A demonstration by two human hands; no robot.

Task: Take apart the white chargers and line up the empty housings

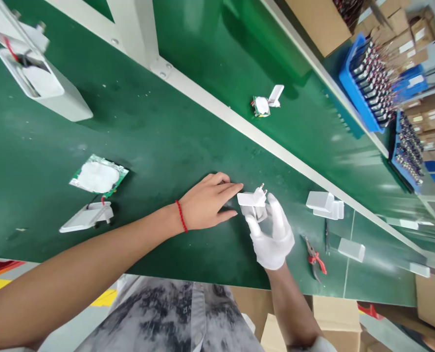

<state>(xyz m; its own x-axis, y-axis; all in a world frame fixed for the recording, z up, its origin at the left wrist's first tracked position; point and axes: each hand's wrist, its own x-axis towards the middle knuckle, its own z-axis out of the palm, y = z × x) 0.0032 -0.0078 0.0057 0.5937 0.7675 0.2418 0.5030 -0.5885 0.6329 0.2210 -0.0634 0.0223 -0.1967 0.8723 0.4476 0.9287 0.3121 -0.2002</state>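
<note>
The right hand (273,238) pinches the white plug box (252,200) over the counter (166,146); the loosely open left hand (209,203) is beside it. It looks light and hard: hold its sides.

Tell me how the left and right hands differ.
The left hand is bare; the right hand wears a white glove. The left hand has a red bracelet at its wrist; the right hand shows none. The left hand visibly grips nothing, fingers pointing toward the white plug casing; the right hand holds that casing. Both are over the green table.
</note>
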